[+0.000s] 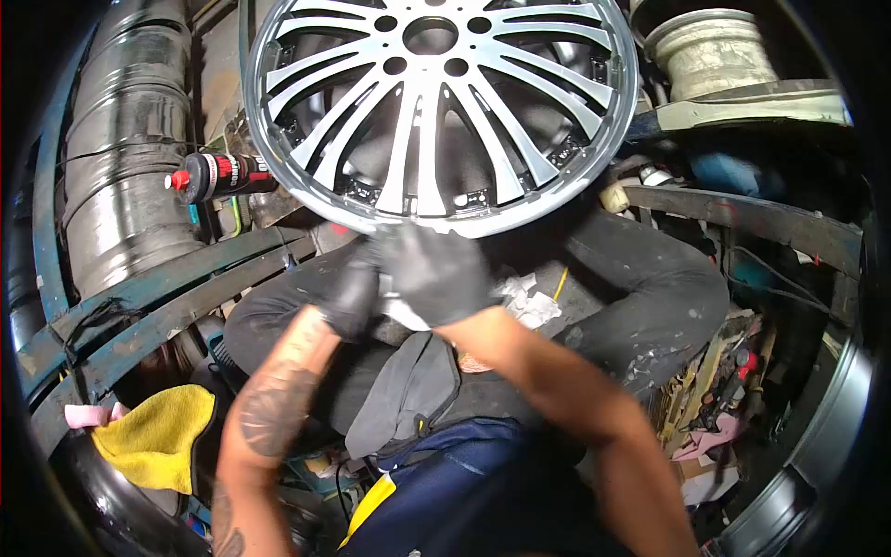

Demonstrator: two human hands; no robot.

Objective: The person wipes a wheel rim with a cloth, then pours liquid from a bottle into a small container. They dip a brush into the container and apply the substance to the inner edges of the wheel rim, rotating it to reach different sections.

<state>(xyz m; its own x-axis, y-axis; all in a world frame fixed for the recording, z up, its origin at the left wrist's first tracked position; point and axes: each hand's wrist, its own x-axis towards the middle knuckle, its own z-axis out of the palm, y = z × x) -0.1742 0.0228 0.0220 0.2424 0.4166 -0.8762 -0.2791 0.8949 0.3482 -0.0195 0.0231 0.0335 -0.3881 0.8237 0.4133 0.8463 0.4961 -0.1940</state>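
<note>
The silver wheel (430,130) lies at twelve o'clock from the hands, its six-o'clock rim just by the blurred, curled right hand (436,277). The left hand (355,292) sits at that hand's nine o'clock; whether either grasps anything, I cannot tell.

Scuffed blue rail (139,299) at left, worn rail (742,208) at right, shadowed clutter (719,404) below

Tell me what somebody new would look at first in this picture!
Probably the big silver wheel, shining at the top middle. Next might come the black-gloved left hand and right hand, close together and a bit blurry by the wheel's bottom edge. The bright yellow cloth at the lower left would likely catch the eye too.
</note>
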